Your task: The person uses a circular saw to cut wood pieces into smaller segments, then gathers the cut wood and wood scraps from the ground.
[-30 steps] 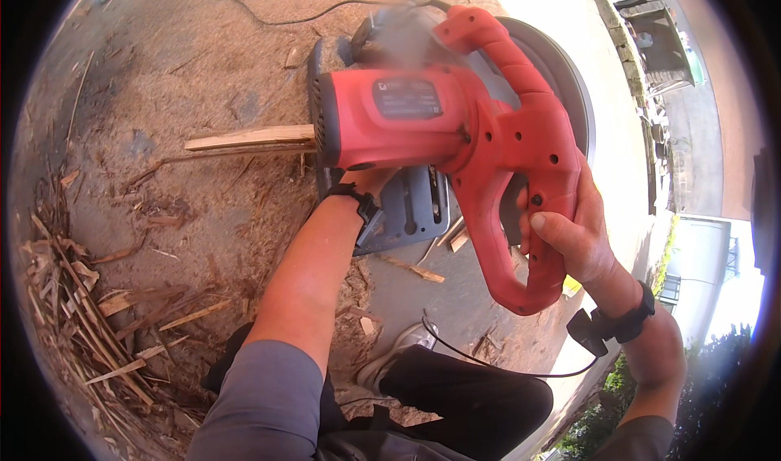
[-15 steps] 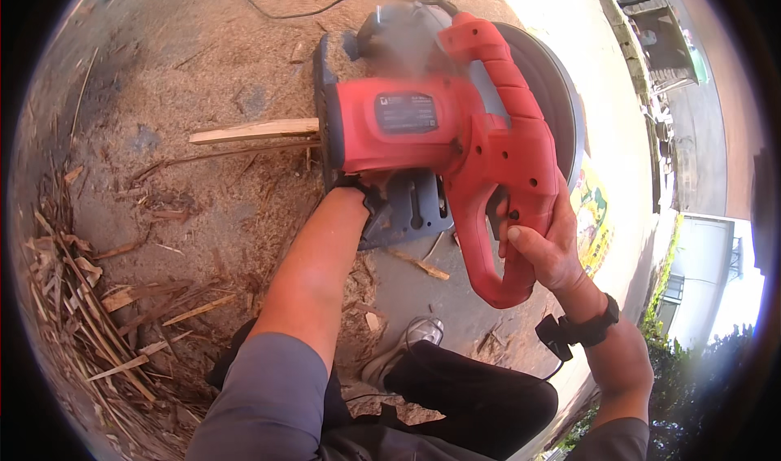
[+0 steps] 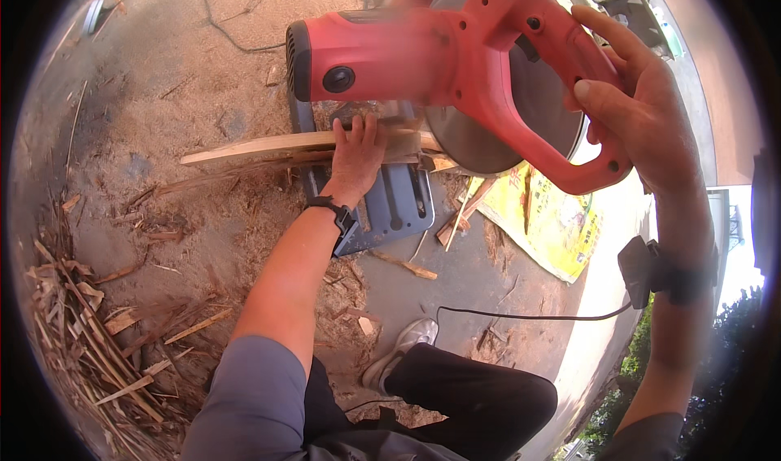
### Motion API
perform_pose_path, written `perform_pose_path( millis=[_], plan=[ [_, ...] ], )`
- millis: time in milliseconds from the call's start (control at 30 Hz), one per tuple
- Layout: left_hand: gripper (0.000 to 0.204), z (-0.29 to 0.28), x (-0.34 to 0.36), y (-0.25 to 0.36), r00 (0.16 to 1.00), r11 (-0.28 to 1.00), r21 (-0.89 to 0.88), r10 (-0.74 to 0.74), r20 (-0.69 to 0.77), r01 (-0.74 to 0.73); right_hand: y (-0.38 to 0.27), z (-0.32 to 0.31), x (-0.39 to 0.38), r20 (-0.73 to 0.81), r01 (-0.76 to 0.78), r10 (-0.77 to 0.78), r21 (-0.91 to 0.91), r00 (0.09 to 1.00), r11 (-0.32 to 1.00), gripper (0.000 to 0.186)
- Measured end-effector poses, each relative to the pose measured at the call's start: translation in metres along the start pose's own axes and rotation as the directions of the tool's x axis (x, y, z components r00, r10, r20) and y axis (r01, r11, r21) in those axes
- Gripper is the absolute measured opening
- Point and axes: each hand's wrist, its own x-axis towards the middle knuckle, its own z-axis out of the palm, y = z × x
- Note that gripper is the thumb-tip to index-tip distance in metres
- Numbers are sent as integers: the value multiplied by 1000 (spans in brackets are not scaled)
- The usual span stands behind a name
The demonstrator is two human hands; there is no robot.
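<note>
A red chop saw (image 3: 390,54) has its motor and handle raised above a dark slotted base (image 3: 370,237). Its round grey blade (image 3: 541,119) is partly hidden behind the handle. My right hand (image 3: 651,107) is closed around the red handle, thumb on the near side and index finger stretched along the top. Across the base lie thin wooden strips (image 3: 268,147), sticking out to the left. My left hand (image 3: 358,156) rests on them, fingers pointing away from me and pressing them on the base. Its thumb is hidden. Their right ends lie close by the blade.
Split sticks (image 3: 122,363) pile up at the lower left. Sawdust (image 3: 220,78) covers the ground, with a black cable (image 3: 218,26) across it. A yellow printed sack (image 3: 561,225) lies right of the base, scraps beside it. My shoe (image 3: 403,347) stands near the base.
The saw head has swung up and away from the base, my right hand rising with the handle. My left hand and the strips under it, hidden by the motor before, now show.
</note>
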Motion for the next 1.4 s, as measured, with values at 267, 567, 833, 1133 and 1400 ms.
perform_pose_path(
  millis=[267,567,833,1133,1400],
  plan=[
    [47,-3,-23,-11,996,971,-233,34,-83,-53,7,-5,17,-62,19,-19,-1,998,1000,63],
    [32,-35,-6,-14,993,932,-360,-7,120,50,-56,-32,38,-141,6,-7,-6,990,1000,57],
    [30,-55,-51,14,948,874,-411,312,66,-259,-27,-21,60,-8,229,-229,92,973,969,52],
    [18,-25,-46,116,877,758,-531,477,54,-379,-30,-21,63,-25,325,-324,56,946,944,51],
    [63,-17,-33,91,860,816,-475,467,205,-330,-13,-28,61,14,312,-320,194,947,930,51]
  ],
)
